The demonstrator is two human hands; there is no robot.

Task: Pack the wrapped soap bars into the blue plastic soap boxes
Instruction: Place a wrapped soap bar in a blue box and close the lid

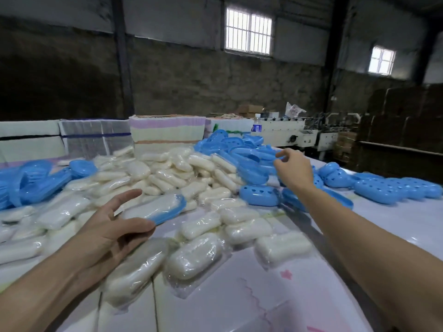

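Note:
A large heap of white soap bars in clear wrap (pixel 167 173) covers the table's middle and front. My left hand (pixel 112 226) holds a blue box half (pixel 163 209) with a wrapped bar lying in it, thumb under its near end. My right hand (pixel 291 167) is stretched out to the pile of blue box halves (pixel 242 149) at the back right, fingers curled at one of them; whether it grips is unclear. A closed blue box (pixel 259 195) lies just left of my right wrist.
More blue halves (pixel 31 183) lie at the far left and a row of perforated blue boxes (pixel 393 190) at the right. Stacked folded cloth (pixel 165 130) lines the table's back. A water bottle (pixel 256 124) and a machine (pixel 297 135) stand behind.

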